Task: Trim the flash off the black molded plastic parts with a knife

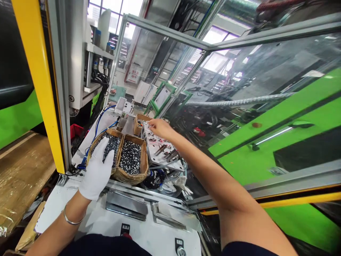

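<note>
My left hand, in a white glove, is over the near edge of a cardboard box of small dark and shiny metal parts. Its thumb and fingers are apart; whether the fingertips touch the parts I cannot tell. Right beside it stands a second box filled with similar small pieces. My right hand, bare, reaches to the far end of a metal fixture plate with pins and blocks on it. Its fingers are pinched together at the plate; anything between them is too small to make out. A smaller box sits just left of that hand.
On the white table lie flat metal strips and a stack of thin plates. Two control buttons sit at the front edge. Transparent guard panels and a yellow post flank the work area. Blue hoses run along the left.
</note>
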Demonstrator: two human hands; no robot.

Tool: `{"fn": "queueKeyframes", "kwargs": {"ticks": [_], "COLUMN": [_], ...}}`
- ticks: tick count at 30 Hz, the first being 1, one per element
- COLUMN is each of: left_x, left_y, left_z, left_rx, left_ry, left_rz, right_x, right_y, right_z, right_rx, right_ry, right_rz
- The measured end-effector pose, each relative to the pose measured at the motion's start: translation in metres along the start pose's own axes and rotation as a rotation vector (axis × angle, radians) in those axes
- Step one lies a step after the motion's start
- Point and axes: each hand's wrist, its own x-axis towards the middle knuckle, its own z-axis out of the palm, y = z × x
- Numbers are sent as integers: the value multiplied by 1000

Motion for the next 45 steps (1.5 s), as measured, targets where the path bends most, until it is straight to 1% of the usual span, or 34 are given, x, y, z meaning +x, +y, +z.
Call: {"fn": "queueKeyframes", "kwargs": {"ticks": [2, 4, 5, 6, 7, 8, 10, 12, 15, 17, 18, 23, 25, 27, 29, 31, 32, 34, 36, 38, 40, 41, 43, 45], "left_x": [0, -2, -3, -4, -6, -7, -8, -9, -10, -9, -8, -5, -4, -4, -3, 1, 3, 8, 12, 13, 12, 12, 9, 7], "left_y": [1, 1, 0, 0, -1, -2, -4, -5, -4, -3, -3, -4, -5, -4, -2, -2, -3, -7, -13, -19, -23, -24, -25, -25], "left_z": [4, 6, 7, 7, 7, 7, 8, 10, 15, 16, 16, 13, 13, 14, 17, 22, 27, 38, 49, 58, 62, 63, 63, 62], "left_rx": [-92, -136, -136, -130, -125, -121, -113, -98, -94, -114, -121, -117, -195, -349, -540, -682, -717, -742, -769, -830, -892, -907, -905, -868], "left_ry": [43, 43, 29, 12, -1, -11, -28, -48, -57, -52, -52, -44, -20, -9, -21, -45, -56, -91, -122, -110, -76, -62, -43, -43], "left_rz": [-58, -98, -106, -107, -105, -101, -99, -110, -157, -187, -192, -189, -207, -253, -352, -500, -588, -764, -903, -955, -970, -981, -1004, -968], "right_x": [-15, -29, -34, -39, -42, -45, -47, -49, -51, -50, -50, -39, -35, -33, -32, -34, -36, -42, -51, -58, -62, -62, -57, -47], "right_y": [-31, -58, -69, -78, -84, -89, -94, -97, -98, -97, -95, -79, -72, -67, -63, -62, -63, -68, -75, -79, -78, -74, -59, -38], "right_z": [17, 39, 50, 60, 68, 74, 80, 81, 75, 70, 68, 56, 52, 48, 41, 33, 28, 20, 14, 11, 9, 7, 1, -8], "right_rx": [59, 139, 215, 295, 372, 435, 486, 473, 420, 351, 303, 46, -6, -24, -15, 9, 38, 169, 345, 442, 398, 361, 317, 298], "right_ry": [-149, -341, -435, -499, -537, -548, -537, -555, -584, -571, -543, -314, -276, -248, -208, -162, -142, -123, -147, -174, -136, -98, -40, -44], "right_rz": [-117, -199, -204, -185, -151, -113, -67, -84, -127, -151, -155, -111, -103, -110, -125, -149, -167, -219, -301, -397, -437, -422, -344, -261]}}
